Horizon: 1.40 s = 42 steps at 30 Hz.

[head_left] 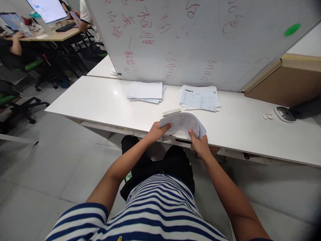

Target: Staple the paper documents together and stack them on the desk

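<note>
From the head view, we look down on a long, glossy white table (100, 100). Our left hand (155, 133) and right hand (200, 144) grip opposite ends of a curved bundle of thin white printed paper sheets (182, 121), held up over the table's near edge, about midway along it. On each hand the thumb lies on the printed face and the fingers fold behind, closed on the sheets; the finger ends are hidden by the paper.

Just beyond the bundle, a slim off-white pen-like stick (172, 112) lies on the table. Towards the far edge we have two piles: a loose stack of blank-topped white paper (145, 90) on the left and, to its right, a fanned stack of white printed forms (200, 98). A white board with red handwriting (155, 40) stands along the far edge. Towards the right end we see a white-and-grey oval computer mouse (285, 113), a small white plastic object (267, 116) beside it, and a brown cardboard box (288, 80) at the far edge.
</note>
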### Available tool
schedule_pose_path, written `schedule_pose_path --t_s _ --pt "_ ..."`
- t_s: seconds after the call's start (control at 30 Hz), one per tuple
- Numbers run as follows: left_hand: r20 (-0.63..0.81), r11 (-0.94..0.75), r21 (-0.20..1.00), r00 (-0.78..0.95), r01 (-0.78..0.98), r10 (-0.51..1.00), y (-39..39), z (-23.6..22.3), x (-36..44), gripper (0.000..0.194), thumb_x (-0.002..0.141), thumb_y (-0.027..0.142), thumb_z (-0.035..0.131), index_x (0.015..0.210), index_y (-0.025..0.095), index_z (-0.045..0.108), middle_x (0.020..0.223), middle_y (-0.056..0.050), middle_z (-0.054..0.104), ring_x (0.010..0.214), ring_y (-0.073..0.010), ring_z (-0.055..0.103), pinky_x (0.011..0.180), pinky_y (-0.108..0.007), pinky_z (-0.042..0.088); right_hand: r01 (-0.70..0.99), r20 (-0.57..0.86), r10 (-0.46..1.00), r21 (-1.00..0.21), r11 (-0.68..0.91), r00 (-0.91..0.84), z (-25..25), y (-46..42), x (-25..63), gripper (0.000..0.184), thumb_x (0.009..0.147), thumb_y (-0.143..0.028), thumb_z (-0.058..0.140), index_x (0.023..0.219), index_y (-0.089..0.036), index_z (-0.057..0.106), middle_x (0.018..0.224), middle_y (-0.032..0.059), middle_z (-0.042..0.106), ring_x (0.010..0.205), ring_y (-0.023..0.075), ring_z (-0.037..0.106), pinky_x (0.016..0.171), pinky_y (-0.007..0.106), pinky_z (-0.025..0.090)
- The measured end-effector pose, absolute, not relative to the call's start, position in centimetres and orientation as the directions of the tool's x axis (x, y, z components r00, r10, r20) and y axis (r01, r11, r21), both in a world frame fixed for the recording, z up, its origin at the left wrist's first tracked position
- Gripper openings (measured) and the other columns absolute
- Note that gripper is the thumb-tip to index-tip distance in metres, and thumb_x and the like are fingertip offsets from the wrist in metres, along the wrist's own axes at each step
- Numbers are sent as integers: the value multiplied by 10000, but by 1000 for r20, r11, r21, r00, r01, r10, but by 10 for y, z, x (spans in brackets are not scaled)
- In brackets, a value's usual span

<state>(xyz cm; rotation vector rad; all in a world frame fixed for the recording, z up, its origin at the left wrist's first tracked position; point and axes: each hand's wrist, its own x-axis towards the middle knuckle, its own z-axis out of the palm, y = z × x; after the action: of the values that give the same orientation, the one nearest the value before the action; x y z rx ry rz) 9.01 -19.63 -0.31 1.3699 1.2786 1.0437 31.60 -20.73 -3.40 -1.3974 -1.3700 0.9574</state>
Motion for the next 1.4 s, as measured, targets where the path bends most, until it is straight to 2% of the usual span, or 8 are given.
schedule_pose_path --t_s 0.2,0.47,0.57,0.67,0.8,0.93,1.2,1.4 --pt "-190 168 979 231 113 954 -182 5 114 426 803 449 720 1104 148 716 1190 -103 718 1141 -305 648 1015 -454 508 247 -64 967 -961 -127 246 -40 -224 360 501 705 -489 773 1066 -149 702 1157 160 717 1160 342 635 1062 516 453" --pt "-463 454 879 501 149 731 -178 1 135 405 746 384 772 1059 133 708 1146 -156 726 982 -317 709 882 -471 573 -193 -394 919 -904 -382 26 -27 -265 391 589 676 -456 833 1195 -233 664 1328 106 647 1258 324 586 1079 504 472" --pt "-384 272 922 546 277 744 -172 7 139 379 830 443 674 1082 162 702 1148 -128 725 1002 -300 696 891 -457 557 -220 -442 891 -884 -413 106 -33 -277 395 582 637 -431 864 1147 -219 681 1344 110 633 1276 334 569 1113 517 434" --pt "-98 -108 890 418 443 903 -151 19 144 446 940 491 497 1238 185 626 1246 -111 678 1119 -290 631 966 -448 493 -245 -418 880 -899 -364 227 -44 -281 400 574 611 -424 875 1110 -210 688 1346 109 631 1278 343 566 1124 517 424" --pt "172 -301 554 246 777 954 -111 19 147 502 982 459 427 1364 144 507 1427 -171 529 1367 -358 401 1105 -510 318 -198 -397 852 -916 -348 342 -54 -277 404 488 625 -394 864 1041 -194 704 1302 117 659 1241 351 596 1118 519 432" --pt "64 -283 359 279 889 958 -88 1 137 454 968 484 461 1201 116 590 1309 -222 590 1390 -386 366 1069 -507 343 -142 -410 859 -912 -384 306 -55 -271 403 392 665 -388 834 982 -187 723 1203 136 708 1145 365 656 1038 546 507" --pt "-125 -493 506 626 708 770 -91 8 97 458 899 556 543 1244 265 617 1410 -67 577 1462 -309 307 1089 -403 353 -135 -431 891 -900 -414 142 -43 -261 391 355 664 -358 830 964 -181 761 1146 110 730 1067 343 698 971 502 561" --pt "-39 -383 669 545 637 838 -95 24 103 581 899 651 452 1274 239 618 1380 -98 588 1280 -343 502 1070 -441 357 -102 -449 888 -892 -439 97 -40 -250 382 295 680 -318 811 941 -187 766 1109 106 745 1063 344 699 978 504 554"
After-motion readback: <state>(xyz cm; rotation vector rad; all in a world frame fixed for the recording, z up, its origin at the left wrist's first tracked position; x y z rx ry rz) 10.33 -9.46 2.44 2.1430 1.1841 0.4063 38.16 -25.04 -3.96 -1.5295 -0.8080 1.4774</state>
